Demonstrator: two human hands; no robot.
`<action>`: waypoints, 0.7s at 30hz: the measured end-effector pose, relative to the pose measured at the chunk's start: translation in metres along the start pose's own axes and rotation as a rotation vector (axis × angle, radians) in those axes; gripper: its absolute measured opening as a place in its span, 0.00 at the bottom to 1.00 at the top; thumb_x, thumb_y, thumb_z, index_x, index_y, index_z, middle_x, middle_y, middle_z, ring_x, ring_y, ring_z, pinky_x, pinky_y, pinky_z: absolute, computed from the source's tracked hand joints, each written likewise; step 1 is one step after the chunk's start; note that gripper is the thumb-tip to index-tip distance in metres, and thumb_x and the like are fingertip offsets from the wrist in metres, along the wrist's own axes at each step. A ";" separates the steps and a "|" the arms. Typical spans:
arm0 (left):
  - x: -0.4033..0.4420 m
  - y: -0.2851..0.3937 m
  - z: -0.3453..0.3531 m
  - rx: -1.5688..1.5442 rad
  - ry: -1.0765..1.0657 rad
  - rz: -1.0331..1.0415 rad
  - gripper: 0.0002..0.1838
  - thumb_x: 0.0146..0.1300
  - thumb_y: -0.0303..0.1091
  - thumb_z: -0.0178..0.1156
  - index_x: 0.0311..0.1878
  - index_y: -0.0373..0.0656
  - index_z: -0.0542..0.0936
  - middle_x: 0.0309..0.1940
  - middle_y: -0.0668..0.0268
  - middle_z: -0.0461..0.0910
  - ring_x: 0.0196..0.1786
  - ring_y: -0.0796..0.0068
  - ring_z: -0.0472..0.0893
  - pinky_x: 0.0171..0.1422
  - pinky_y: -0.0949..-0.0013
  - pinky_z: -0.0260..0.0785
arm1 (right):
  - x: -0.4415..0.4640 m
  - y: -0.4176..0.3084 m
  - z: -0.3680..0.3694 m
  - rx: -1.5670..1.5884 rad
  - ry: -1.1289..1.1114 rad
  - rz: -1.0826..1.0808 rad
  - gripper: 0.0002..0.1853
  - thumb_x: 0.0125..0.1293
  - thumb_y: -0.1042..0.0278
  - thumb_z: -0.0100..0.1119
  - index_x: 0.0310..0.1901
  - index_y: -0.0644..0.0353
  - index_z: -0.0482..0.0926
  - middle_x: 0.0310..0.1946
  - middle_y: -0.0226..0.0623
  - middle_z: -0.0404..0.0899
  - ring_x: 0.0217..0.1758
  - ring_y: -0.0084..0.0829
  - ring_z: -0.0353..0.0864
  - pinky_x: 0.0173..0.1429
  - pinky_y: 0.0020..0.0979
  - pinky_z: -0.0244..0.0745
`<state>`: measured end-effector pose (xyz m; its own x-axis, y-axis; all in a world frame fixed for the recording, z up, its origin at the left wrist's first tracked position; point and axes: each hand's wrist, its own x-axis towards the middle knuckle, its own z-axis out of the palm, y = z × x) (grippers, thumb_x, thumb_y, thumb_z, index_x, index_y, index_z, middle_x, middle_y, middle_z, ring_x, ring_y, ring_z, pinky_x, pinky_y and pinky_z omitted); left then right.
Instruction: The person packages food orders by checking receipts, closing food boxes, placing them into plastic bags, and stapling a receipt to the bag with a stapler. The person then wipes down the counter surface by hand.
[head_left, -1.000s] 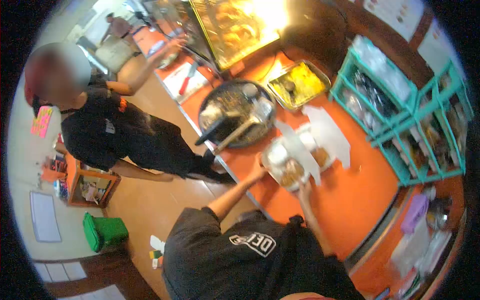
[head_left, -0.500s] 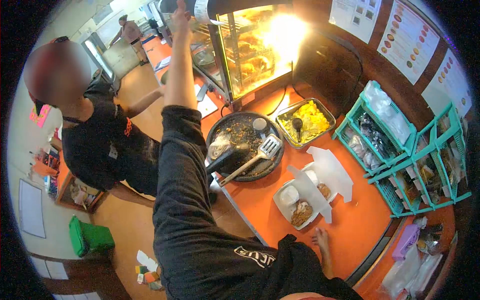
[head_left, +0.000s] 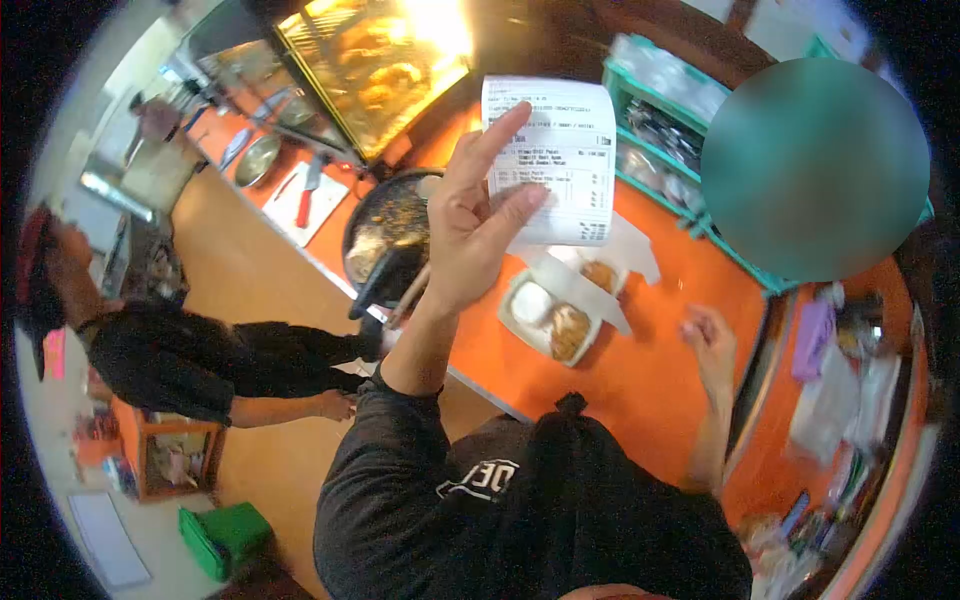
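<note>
A white printed receipt (head_left: pixel 555 205) is pinched in my left hand (head_left: pixel 465 215), raised over the counter, its thumb and index finger on the paper. To the right, my right hand (head_left: pixel 710 345) hovers above the orange counter (head_left: pixel 640 400), empty, with its fingers loosely apart. Between my hands sits a white food box (head_left: pixel 518 322) with rice (head_left: pixel 531 302) and a browned piece of food (head_left: pixel 570 333). A second opened box, partly behind the first one's lid, holds another browned piece (head_left: pixel 598 275). Neither hand touches the boxes.
A dark round pan (head_left: pixel 362 215) is partly hidden behind my left hand. Beyond are a red-handled knife (head_left: pixel 304 203) on a white board (head_left: pixel 325 215), a metal bowl (head_left: pixel 258 160) and a lit display case (head_left: pixel 375 75). Teal baskets (head_left: pixel 690 205) stand right. A person (head_left: pixel 160 360) stands left.
My left hand, earlier stretched far forward with nothing visible in it, has come back holding the receipt. My right hand has lifted off the counter. The view has shifted, and the other person's arm is lowered.
</note>
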<state>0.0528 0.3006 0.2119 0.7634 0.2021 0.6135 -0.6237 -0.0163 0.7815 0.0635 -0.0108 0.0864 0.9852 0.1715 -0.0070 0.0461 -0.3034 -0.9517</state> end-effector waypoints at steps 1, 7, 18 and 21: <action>-0.005 0.002 0.015 -0.034 -0.047 0.010 0.29 0.49 0.17 0.54 0.58 0.37 0.63 0.49 0.61 0.64 0.52 0.74 0.66 0.53 0.75 0.62 | -0.001 -0.020 0.002 0.030 0.025 -0.073 0.12 0.55 0.73 0.55 0.42 0.65 0.72 0.35 0.34 0.75 0.37 0.20 0.73 0.43 0.22 0.68; -0.024 0.011 0.078 0.077 -0.125 -0.030 0.37 0.43 0.17 0.56 0.61 0.37 0.58 0.53 0.59 0.62 0.54 0.71 0.66 0.55 0.72 0.61 | 0.037 -0.034 -0.029 0.187 0.268 -0.330 0.06 0.54 0.74 0.55 0.35 0.65 0.76 0.26 0.31 0.76 0.26 0.19 0.74 0.32 0.19 0.68; -0.063 -0.031 0.102 0.064 -0.202 -0.381 0.38 0.45 0.17 0.54 0.63 0.36 0.52 0.53 0.60 0.58 0.55 0.70 0.66 0.55 0.71 0.61 | 0.215 0.050 -0.200 -0.603 0.941 -0.547 0.10 0.50 0.60 0.58 0.28 0.57 0.78 0.25 0.37 0.76 0.29 0.33 0.75 0.32 0.33 0.68; -0.064 -0.044 0.101 0.049 -0.134 -0.464 0.39 0.46 0.17 0.55 0.63 0.37 0.52 0.55 0.60 0.57 0.56 0.69 0.65 0.56 0.70 0.60 | 0.256 0.020 -0.198 -0.894 0.979 -0.590 0.09 0.49 0.61 0.58 0.29 0.57 0.78 0.29 0.38 0.77 0.34 0.36 0.75 0.38 0.37 0.66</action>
<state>0.0488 0.1893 0.1497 0.9760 0.0713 0.2058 -0.2063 -0.0013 0.9785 0.3497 -0.1583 0.1260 0.4854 -0.1095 0.8674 0.2023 -0.9512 -0.2332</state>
